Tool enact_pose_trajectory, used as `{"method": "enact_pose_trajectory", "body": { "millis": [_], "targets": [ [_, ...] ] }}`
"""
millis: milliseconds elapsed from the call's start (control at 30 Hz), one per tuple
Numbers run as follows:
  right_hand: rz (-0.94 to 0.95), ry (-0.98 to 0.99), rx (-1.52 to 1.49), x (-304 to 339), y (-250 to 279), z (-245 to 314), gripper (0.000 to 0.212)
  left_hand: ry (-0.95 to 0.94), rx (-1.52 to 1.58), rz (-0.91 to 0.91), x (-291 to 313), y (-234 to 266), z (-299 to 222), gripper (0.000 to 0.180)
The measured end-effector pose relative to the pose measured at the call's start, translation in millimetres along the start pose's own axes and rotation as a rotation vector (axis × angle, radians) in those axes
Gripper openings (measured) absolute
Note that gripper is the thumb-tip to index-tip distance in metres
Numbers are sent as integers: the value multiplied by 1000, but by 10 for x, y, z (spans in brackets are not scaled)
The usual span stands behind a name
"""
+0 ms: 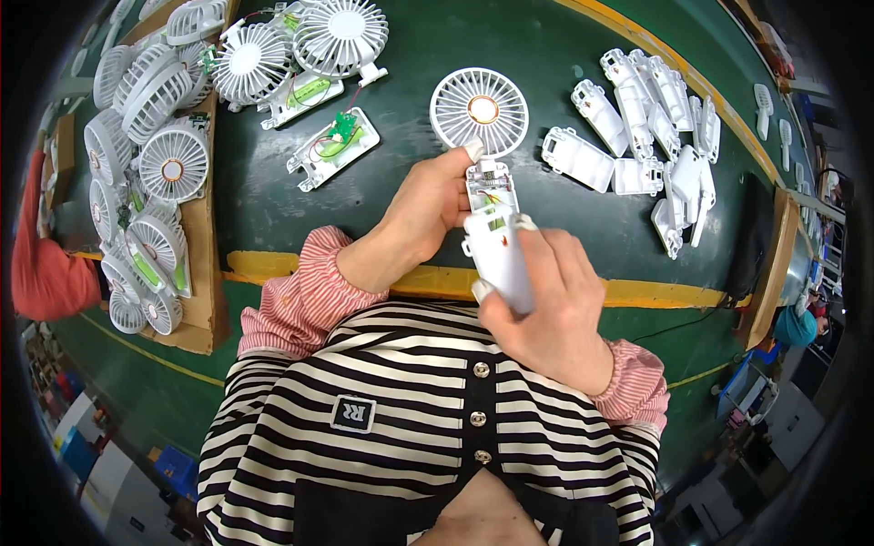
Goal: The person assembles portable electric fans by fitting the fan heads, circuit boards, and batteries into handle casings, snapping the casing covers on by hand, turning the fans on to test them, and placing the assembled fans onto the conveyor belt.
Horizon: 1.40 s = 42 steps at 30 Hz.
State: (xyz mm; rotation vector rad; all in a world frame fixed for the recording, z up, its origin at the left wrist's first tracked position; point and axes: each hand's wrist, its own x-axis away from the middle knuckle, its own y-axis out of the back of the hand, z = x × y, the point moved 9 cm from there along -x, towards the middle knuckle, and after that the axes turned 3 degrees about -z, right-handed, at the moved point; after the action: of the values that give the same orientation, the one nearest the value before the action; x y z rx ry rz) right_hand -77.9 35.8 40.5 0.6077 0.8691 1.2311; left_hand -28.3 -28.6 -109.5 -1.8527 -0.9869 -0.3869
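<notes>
A white handheld fan (pixel 452 106) with a round slatted head lies on the green table, its handle toward me. My left hand (pixel 425 205) is closed around the neck and the upper handle, thumb on the joint below the head. Wires and small parts show inside the opened handle (pixel 492 185). In my right hand (pixel 553 296) is a white handle cover (pixel 499 261), gripped by its sides between thumb and fingers. The cover lies over the lower part of the handle, tilted, and its upper end leaves the inside uncovered. Whether the two touch is hard to tell.
At the right lies a pile of loose white handle shells (pixel 628 109). A cardboard box (pixel 202 273) full of fan heads (pixel 173 164) stands at the left. Near it lie more opened fans and a handle with a green circuit board (pixel 342 127). Another person's red sleeve (pixel 55 264) shows far left.
</notes>
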Motion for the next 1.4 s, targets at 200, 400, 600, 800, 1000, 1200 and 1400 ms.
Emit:
{"method": "enact_pose_trajectory", "body": {
  "millis": [200,400,600,800,1000,1200,1400],
  "targets": [
    [-5,33,138,-180,-226,-164,41,-38,56,-10,48,-21,-68,36],
    [3,-21,155,-243,-307,-282,41,-16,66,-14,52,-6,-69,36],
    [12,-20,167,-257,-348,-336,41,-16,21,12,21,-18,-48,43],
    [-14,34,176,-242,-376,-288,38,-32,30,16,25,1,-46,41],
    [-31,28,199,-237,-381,-302,38,-57,-67,-125,-36,63,-39,23],
    [-47,15,170,-243,-281,-283,40,-54,-45,-97,-26,60,-63,20],
    [40,-291,-54,-5,-278,-662,40,-11,-39,-95,-63,63,-28,23]
  ]
}}
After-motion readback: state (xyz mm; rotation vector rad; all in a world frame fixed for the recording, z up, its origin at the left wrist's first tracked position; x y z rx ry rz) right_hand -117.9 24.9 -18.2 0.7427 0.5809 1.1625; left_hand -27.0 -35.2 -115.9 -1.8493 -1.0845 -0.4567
